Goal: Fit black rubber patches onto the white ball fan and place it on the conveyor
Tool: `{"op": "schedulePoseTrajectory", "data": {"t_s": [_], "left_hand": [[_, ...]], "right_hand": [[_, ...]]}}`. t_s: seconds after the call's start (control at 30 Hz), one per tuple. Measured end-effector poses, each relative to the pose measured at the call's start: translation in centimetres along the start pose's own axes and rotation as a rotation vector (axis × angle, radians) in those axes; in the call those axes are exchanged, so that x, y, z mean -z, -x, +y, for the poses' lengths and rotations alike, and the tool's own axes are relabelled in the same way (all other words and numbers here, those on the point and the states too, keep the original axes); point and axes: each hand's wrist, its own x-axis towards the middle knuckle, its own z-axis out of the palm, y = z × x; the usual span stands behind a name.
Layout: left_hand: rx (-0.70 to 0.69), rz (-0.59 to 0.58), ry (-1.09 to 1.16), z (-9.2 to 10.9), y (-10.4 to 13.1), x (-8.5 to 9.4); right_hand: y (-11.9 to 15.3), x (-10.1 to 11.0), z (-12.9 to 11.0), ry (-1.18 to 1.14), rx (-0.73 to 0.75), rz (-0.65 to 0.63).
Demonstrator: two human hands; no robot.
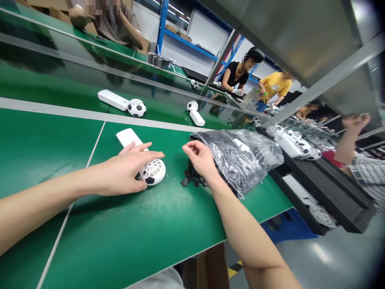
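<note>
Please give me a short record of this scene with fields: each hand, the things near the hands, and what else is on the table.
left hand: rests on a white fan with a ball-shaped head, fingers spread
right hand: fingers pinched above a pile of small black parts; whether it holds one cannot be told
plastic bag: clear, lying open beside the right hand, black parts inside
table: green mat
conveyor belt: carries two more fans
tray: black, at the table's right, holds more fans

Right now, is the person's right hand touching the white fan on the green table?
No, the right hand is by the plastic bag; the left hand rests on the white fan.
</note>
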Motion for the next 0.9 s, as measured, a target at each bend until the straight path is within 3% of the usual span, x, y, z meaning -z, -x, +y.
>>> {"op": "schedulePoseTrajectory", "data": {"t_s": [0.07,0.2,0.43,0.53,0.6,0.73,0.9], "left_hand": [[0.055,0.049,0.014,0.7,0.2,-0.6],[0.093,0.11,0.065,1.5,0.0,-1.3],[-0.012,-0.068,0.221,0.9,0.0,-0.6],[-0.001,-0.031,0.244,1.1,0.0,-0.5],[-0.021,-0.04,0.253,1.1,-0.1,-0.3],[-0.092,-0.124,0.272,0.7,0.1,0.3],[-0.1,-0.135,0.295,0.4,0.0,0.7]], "right_hand": [[-0.6,0.7,1.0,0.272,-0.007,0.061],[-0.7,0.7,1.5,0.63,-0.034,-0.058],[-0.3,0.1,0.6,0.687,0.062,-0.092],[-0.2,0.1,0.3,0.624,0.11,-0.076],[0.3,0.0,-0.3,0.427,0.148,-0.1],[1.8,0.0,-2.0,-0.129,0.231,-0.226],[2.7,0.1,-2.8,-0.308,0.352,-0.397]]}}
